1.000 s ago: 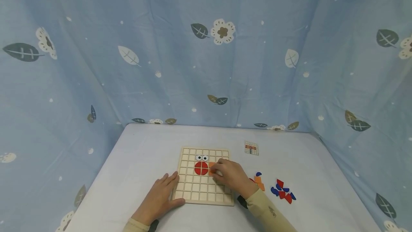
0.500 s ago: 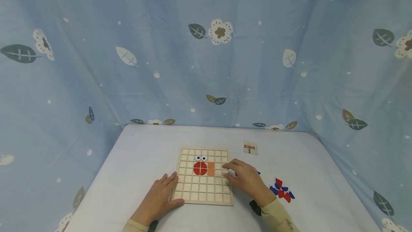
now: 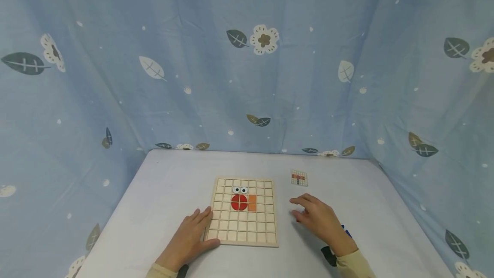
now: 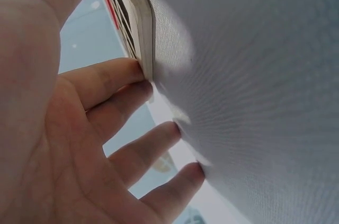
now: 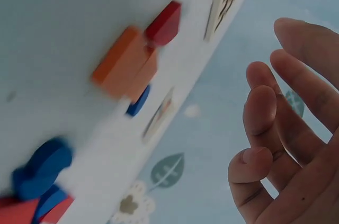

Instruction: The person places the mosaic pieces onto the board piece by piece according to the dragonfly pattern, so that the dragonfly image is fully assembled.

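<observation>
A square wooden grid board [image 3: 241, 226] lies on the white table. On it sit a red circle of quarter pieces [image 3: 239, 203], two orange squares [image 3: 252, 203] and two eye tiles [image 3: 240, 190]. My left hand [image 3: 189, 237] rests at the board's left edge, fingers spread; in the left wrist view its fingertips touch the board's side [image 4: 145, 38] and the tabletop. To the right of the board my right hand [image 3: 318, 222] hovers with nothing in its fingers. Under it, in the right wrist view, lie orange pieces [image 5: 124, 65], a red piece [image 5: 165, 24] and a blue piece [image 5: 139, 102].
A small pattern card [image 3: 299, 178] lies behind the right hand, beyond the board's upper right corner. Another pile of blue pieces [image 5: 42, 166] and red pieces [image 5: 16, 211] lies further right, mostly hidden by the right hand in the head view. A blue leaf-print curtain [image 3: 247, 76] surrounds the table.
My right hand has let go of the orange square on the board and moved right, off the board and over the loose pieces. The left hand has stayed at the board's edge.
</observation>
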### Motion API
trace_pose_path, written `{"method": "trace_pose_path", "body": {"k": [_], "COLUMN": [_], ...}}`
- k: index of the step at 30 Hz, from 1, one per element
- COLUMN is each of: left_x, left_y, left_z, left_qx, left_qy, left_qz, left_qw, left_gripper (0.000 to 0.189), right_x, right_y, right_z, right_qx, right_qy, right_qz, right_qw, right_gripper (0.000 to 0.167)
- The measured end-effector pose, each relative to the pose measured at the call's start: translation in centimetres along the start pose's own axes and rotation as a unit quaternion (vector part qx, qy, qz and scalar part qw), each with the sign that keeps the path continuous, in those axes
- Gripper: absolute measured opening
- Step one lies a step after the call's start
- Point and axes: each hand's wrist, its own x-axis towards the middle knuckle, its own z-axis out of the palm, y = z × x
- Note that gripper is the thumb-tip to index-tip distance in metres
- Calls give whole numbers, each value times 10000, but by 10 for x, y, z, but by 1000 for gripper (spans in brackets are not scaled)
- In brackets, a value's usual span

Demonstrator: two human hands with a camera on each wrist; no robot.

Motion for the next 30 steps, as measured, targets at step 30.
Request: {"method": "trace_pose_path", "body": {"k": [30], "left_x": [0], "left_y": [-2], "left_z": [1], "left_qx": [-34], "left_qy": [-89], "left_qz": [-60], "left_qw": [9999], "left_gripper": [93], "right_x": [-38], "right_y": [42], "right_z": [-9], "right_qx": [12], "right_qy": [-1352], "right_qz": [1288], "right_qw": [9824], "right_gripper": [31]}}
